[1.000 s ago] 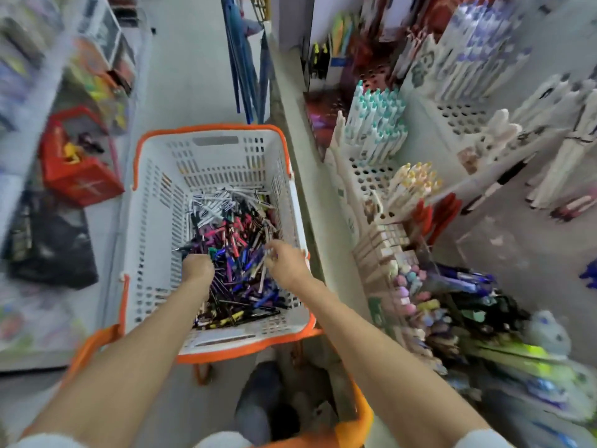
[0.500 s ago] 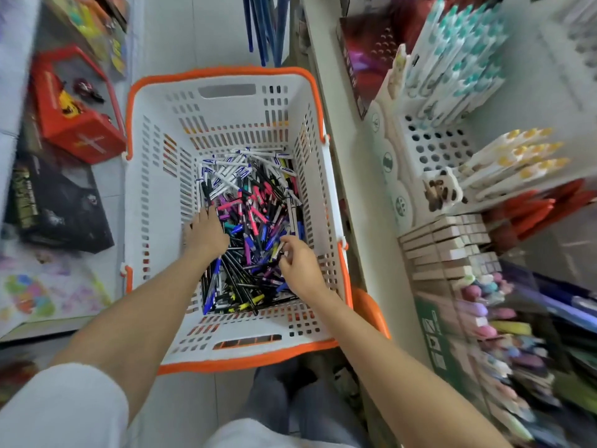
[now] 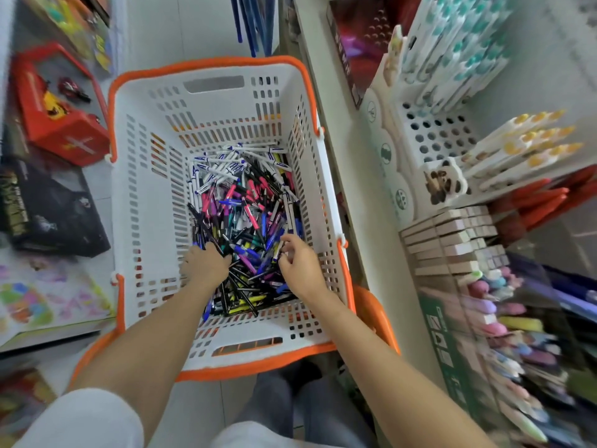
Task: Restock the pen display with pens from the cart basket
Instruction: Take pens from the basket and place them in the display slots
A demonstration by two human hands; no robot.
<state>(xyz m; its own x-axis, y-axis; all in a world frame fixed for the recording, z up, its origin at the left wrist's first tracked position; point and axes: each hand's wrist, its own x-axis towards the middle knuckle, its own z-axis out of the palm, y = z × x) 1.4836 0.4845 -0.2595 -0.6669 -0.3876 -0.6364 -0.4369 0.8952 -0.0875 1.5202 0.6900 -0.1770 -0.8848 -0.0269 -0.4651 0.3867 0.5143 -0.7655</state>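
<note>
Head view: a white slotted plastic cart basket [image 3: 145, 195] with an orange rim holds a tangled heap of slim pens [image 3: 245, 208]; the left hand [image 3: 205, 266] digs curled fingers into the heap's near-left edge, grasp unclear; the right hand [image 3: 300, 263] pinches pens at its near-right edge; the perforated white pen display [image 3: 433, 134] stands right of the basket.

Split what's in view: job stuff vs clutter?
Job: basket, pens, pen display, left hand, right hand.
Lying about: red box, black box, blue sticks.
</note>
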